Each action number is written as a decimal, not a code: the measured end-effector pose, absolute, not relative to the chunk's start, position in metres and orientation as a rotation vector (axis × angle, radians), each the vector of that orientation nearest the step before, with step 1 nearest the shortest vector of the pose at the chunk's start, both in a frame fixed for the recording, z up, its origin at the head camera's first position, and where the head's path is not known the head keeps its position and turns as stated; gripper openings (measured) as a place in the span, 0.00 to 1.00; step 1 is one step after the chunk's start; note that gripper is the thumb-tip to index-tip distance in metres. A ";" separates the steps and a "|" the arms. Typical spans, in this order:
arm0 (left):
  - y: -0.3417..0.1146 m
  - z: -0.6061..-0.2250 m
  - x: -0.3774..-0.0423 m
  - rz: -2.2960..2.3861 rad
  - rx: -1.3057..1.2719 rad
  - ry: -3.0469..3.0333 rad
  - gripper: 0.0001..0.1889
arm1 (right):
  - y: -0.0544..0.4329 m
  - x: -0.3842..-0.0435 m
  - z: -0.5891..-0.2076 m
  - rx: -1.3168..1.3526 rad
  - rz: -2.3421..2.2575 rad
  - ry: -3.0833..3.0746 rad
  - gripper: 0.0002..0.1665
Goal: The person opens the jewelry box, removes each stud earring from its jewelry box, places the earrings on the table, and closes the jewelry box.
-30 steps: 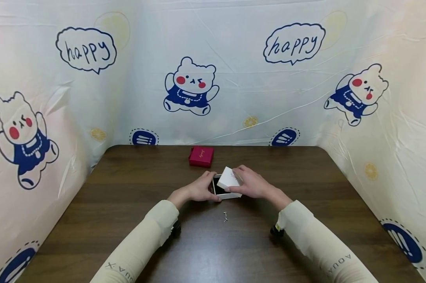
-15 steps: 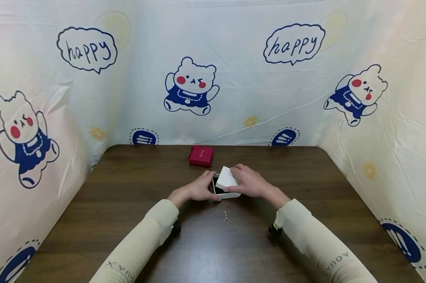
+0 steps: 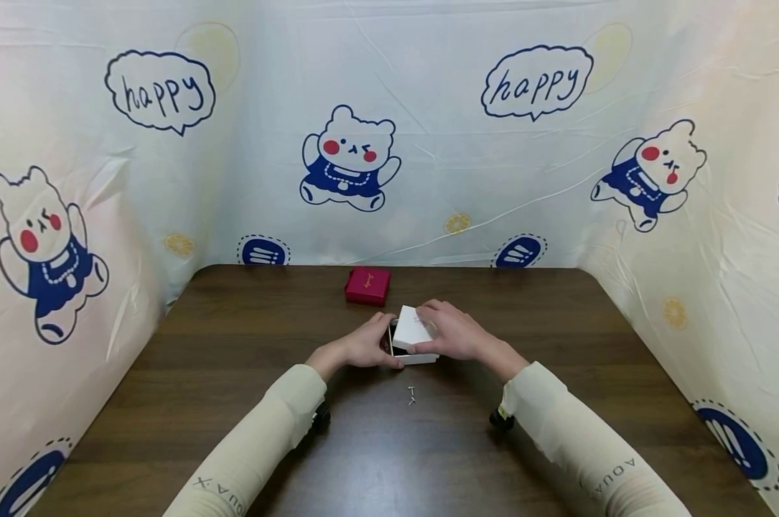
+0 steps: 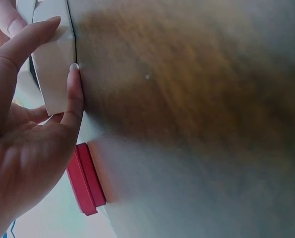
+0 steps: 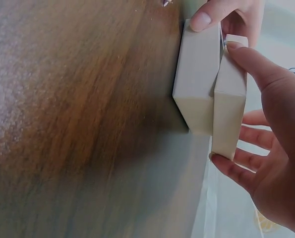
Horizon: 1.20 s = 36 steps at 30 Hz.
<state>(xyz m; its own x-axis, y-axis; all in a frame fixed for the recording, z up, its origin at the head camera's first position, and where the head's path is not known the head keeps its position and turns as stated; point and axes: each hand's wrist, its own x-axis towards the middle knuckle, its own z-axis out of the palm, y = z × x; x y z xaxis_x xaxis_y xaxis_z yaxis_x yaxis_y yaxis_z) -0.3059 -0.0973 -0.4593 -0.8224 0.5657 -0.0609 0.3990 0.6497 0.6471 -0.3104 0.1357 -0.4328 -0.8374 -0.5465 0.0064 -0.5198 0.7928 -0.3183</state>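
Observation:
A white box base with a dark inside rests on the table. My left hand grips its left end, thumb at the near side. In my right hand is the matching white lid, pinched between thumb and fingers. The lid sits askew over the base, and a dark strip of the inside shows at the left. In the right wrist view, the lid lies right against the rim of the base, slightly tilted. Two tiny silvery pieces lie on the table in front of the box.
A closed red box with gold lettering stands behind the white box, near the table's back edge. The brown wooden table is enclosed by a printed curtain at the back and sides.
My right hand has shifted the lid slightly left, and it covers more of the base's dark inside. The left hand and the base have stayed nearly still.

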 end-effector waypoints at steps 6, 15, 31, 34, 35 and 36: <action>-0.097 -0.462 -0.307 0.934 0.800 2.623 0.52 | 0.134 -0.311 -0.434 -0.847 -0.509 2.875 0.48; -0.099 -0.463 -0.308 0.965 0.825 2.602 0.54 | 0.133 -0.311 -0.432 -0.922 -0.523 2.855 0.48; -0.100 -0.464 -0.310 1.000 0.867 2.585 0.56 | 0.130 -0.310 -0.431 -1.007 -0.587 2.780 0.47; -0.101 -0.464 -0.310 0.979 0.825 2.578 0.63 | 0.130 -0.310 -0.432 -1.021 -0.590 2.778 0.47; -0.101 -0.463 -0.309 0.968 0.814 2.577 0.64 | 0.130 -0.310 -0.432 -1.026 -0.591 2.778 0.47; -0.101 -0.462 -0.309 0.964 0.807 2.575 0.65 | 0.130 -0.310 -0.432 -1.030 -0.590 2.778 0.47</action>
<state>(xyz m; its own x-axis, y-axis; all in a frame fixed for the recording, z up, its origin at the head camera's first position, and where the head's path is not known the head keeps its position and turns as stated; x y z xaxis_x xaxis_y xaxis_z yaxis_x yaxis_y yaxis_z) -0.3086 -0.1013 -0.4622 -0.8068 0.5880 -0.0589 0.4047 0.6224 0.6699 -0.3100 0.1301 -0.4321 -0.7611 -0.6483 0.0220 -0.6013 0.6924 -0.3989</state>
